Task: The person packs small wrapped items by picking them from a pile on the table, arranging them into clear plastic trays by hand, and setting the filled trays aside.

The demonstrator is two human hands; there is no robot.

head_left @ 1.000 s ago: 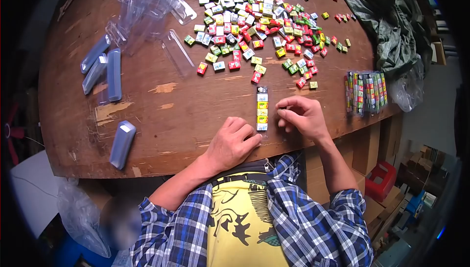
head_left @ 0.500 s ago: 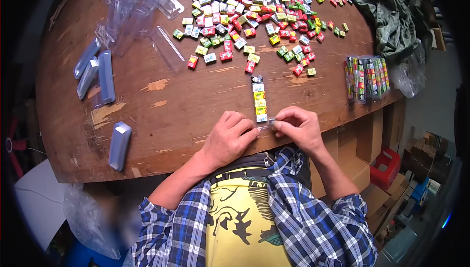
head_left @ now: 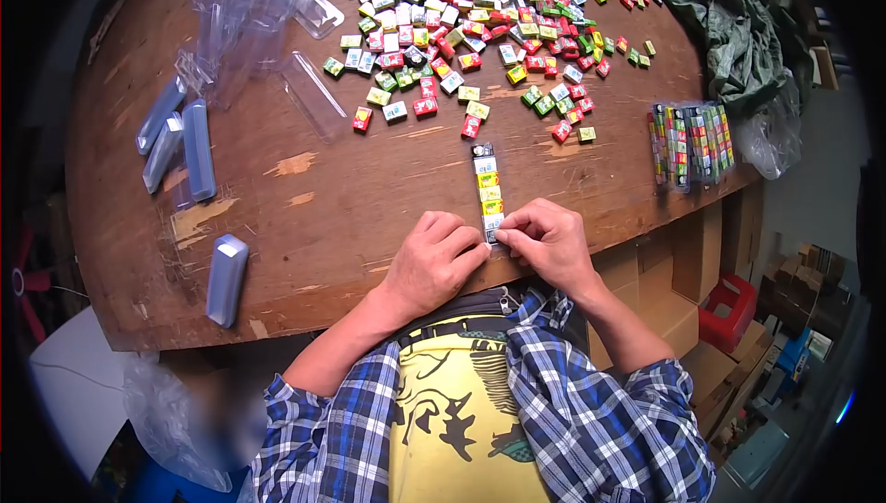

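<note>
A narrow clear plastic tray (head_left: 481, 209) stands lengthwise before me on the table, filled with a row of small printed boxes (head_left: 490, 195) in white, yellow and black. My left hand (head_left: 436, 258) is closed, its fingers curled, with the fingertips at the tray's near left corner. My right hand (head_left: 552, 243) pinches at the near end of the row, thumb and index finger on a small dark box (head_left: 491, 236) there. The fingers partly cover that box.
Many loose small boxes (head_left: 461, 28) lie spread across the far table. Clear plastic trays (head_left: 249, 28) pile at far left, with bluish stacked trays (head_left: 199, 149) nearer. Filled packs (head_left: 690, 145) stand at right by a green cloth (head_left: 752, 32). A red stool (head_left: 727, 312) is below.
My right hand has moved slightly left, bringing the small dark box from beside the tray to the near end of the row. My left hand stays nearly still.
</note>
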